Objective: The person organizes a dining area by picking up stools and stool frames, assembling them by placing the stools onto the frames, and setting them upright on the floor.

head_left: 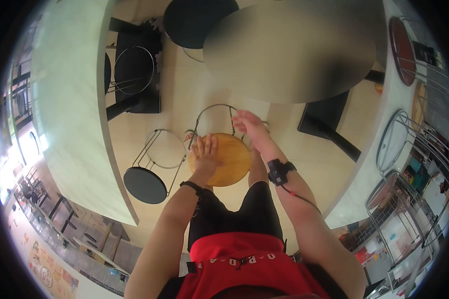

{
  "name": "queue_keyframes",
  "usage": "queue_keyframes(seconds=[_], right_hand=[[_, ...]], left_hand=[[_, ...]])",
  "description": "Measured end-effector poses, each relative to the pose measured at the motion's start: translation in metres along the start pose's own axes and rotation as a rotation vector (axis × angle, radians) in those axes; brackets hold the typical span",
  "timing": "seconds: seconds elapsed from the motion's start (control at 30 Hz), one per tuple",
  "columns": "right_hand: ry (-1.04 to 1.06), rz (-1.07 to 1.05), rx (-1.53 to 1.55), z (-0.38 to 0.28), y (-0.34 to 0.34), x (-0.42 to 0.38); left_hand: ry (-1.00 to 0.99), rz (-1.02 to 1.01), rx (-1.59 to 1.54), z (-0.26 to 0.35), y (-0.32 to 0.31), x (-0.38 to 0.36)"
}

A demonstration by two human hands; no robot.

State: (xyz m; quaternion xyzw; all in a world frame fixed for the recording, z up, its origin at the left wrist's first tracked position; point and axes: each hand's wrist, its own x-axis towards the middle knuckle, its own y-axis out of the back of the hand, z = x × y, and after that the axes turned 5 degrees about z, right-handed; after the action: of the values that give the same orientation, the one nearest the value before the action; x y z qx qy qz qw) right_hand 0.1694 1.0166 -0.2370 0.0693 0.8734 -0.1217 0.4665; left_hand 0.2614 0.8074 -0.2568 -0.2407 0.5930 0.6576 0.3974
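Note:
A stool with a round wooden seat (229, 159) and a chrome wire frame stands on the floor in front of my legs. My left hand (204, 153) lies flat on the left part of the seat, fingers spread. My right hand (249, 124) hovers just beyond the seat's far right edge, fingers apart, holding nothing; it looks blurred. A black band is on my left wrist and a black device with a cable on my right wrist (278, 172).
A black-seated stool (145, 184) lies tipped to the left. A curved pale counter (70, 99) runs along the left, another counter (384, 129) on the right with wire stools. A black stool (194, 20) stands at the top.

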Motion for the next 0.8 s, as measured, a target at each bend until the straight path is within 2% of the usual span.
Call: queue_keyframes(seconds=[0.1,0.2,0.27,0.3,0.37,0.43,0.5,0.57,0.6,0.63,0.67,0.7,0.73,0.77,0.8], right_hand=[[0.005,-0.011,-0.135,0.030,0.035,-0.028],[0.024,0.087,-0.150,0.061,0.083,-0.053],[-0.010,0.159,-0.332,0.078,0.115,-0.071],[-0.006,0.190,-0.323,0.082,0.126,-0.082],[-0.012,0.143,-0.127,0.086,0.140,-0.106],[0.044,0.143,-0.261,0.089,0.150,-0.128],[0.175,0.120,-0.361,0.084,0.156,-0.151],[0.249,0.088,-0.327,0.080,0.162,-0.182],[0.258,0.082,-0.288,0.080,0.166,-0.198],[0.297,0.122,-0.266,0.075,0.172,-0.216],[0.291,0.097,-0.263,0.071,0.179,-0.234],[0.286,0.070,-0.267,0.065,0.189,-0.256],[0.322,0.103,-0.260,0.060,0.197,-0.276],[0.241,0.149,-0.210,0.054,0.204,-0.297],[0.164,0.195,-0.158,0.050,0.214,-0.319]], left_hand=[[0.027,0.023,0.025,-0.003,0.008,0.007],[0.068,0.078,0.118,-0.011,0.020,0.015],[0.136,0.137,0.214,-0.021,0.029,0.025],[0.168,0.150,0.238,-0.027,0.032,0.030],[0.176,0.315,0.210,-0.048,0.020,0.041],[0.124,0.409,0.190,-0.041,0.034,0.031],[0.112,0.251,0.015,-0.023,0.038,0.018],[-0.036,0.296,-0.038,-0.014,0.014,0.004],[-0.131,0.341,-0.075,-0.030,-0.018,0.012],[-0.056,0.217,-0.190,-0.016,-0.012,0.004],[-0.047,0.180,-0.212,-0.008,-0.014,-0.004],[-0.202,0.100,-0.102,-0.043,-0.066,0.034],[-0.256,0.040,-0.119,-0.033,-0.057,0.024],[-0.311,-0.023,-0.135,-0.011,-0.038,0.012],[-0.355,0.001,-0.119,0.022,-0.013,-0.005]])
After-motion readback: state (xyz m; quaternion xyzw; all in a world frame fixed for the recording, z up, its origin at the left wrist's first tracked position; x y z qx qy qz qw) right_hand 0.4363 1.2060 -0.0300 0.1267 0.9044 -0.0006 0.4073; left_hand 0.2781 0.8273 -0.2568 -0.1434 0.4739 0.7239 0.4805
